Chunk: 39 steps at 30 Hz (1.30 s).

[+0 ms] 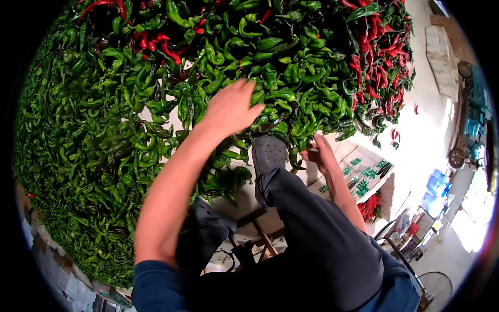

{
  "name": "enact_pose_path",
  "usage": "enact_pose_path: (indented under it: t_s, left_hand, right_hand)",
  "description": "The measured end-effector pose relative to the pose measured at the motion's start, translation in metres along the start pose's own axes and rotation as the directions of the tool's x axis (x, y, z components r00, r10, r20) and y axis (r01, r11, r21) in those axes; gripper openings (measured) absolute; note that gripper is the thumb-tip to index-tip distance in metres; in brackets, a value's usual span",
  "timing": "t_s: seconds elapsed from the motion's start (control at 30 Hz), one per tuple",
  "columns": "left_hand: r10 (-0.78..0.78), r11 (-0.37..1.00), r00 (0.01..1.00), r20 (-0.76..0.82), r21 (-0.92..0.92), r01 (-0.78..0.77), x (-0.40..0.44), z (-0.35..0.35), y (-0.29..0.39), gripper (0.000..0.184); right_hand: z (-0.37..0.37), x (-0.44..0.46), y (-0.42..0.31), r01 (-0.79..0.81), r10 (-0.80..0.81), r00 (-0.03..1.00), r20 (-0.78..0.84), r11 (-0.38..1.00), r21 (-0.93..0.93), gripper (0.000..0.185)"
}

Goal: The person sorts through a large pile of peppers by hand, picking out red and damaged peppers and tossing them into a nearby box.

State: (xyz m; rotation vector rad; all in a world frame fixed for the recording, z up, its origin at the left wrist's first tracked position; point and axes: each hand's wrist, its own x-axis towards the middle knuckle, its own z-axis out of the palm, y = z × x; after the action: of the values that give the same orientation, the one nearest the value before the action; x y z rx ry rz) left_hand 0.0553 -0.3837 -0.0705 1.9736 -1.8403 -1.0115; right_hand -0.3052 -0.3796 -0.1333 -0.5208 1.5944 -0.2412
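Observation:
A broad heap of green peppers [114,171] spreads across the floor in front of me. My left hand [228,106] is over the peppers near the heap's middle, thumb apart from the fingers, palm down. No pepper shows in its grip, though its underside is hidden. Low at the heap's near edge, my right hand [321,153] has its fingers apart, beside green peppers [306,122] and a dark pepper [294,158]. I see nothing held in it. My grey clog [270,153] rests between the hands, against the peppers.
Red peppers [377,62] lie along the right side. A white sack with green print [364,171] stands right of my leg, with more red peppers [370,208] beside it. Farther right are a blue bundle [436,184] and a wheel [436,288].

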Motion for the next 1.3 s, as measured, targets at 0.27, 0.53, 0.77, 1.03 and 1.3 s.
enact_pose_path:
  t_s: [0.27, 0.53, 0.77, 1.03, 1.3]
  left_hand:
    - [-0.19, 0.913, 0.906, 0.379, 0.407, 0.021, 0.047, 0.0, 0.01, 0.069]
    - [-0.321, 0.923, 0.773, 0.548, 0.363, 0.126, -0.019, -0.004, -0.048, 0.095]
    - [-0.522, 0.791, 0.62, 0.585, 0.604, 0.097, -0.186, -0.054, -0.122, 0.084]
    - [-0.82, 0.541, 0.47, 0.328, 0.714, 0.445, -0.424, -0.237, -0.16, 0.069]
    - [-0.475, 0.703, 0.848, -0.236, 0.477, 0.527, -0.367, -0.186, -0.044, 0.015]
  right_hand:
    - [0.04, 0.031, -0.044, -0.056, -0.012, 0.915, 0.404, 0.986, 0.158, 0.067]
    - [0.121, 0.026, -0.091, 0.139, 0.152, 0.764, 0.627, 0.911, -0.389, 0.081]
    - [0.28, -0.034, -0.007, 0.163, 0.275, 0.469, 0.839, 0.907, -0.388, 0.087]
    - [0.393, -0.213, 0.03, 0.805, 0.241, -0.04, 0.97, 0.583, -0.112, 0.1]
    - [0.328, -0.12, -0.013, 0.819, 0.151, 0.251, 0.956, 0.493, -0.293, 0.056]
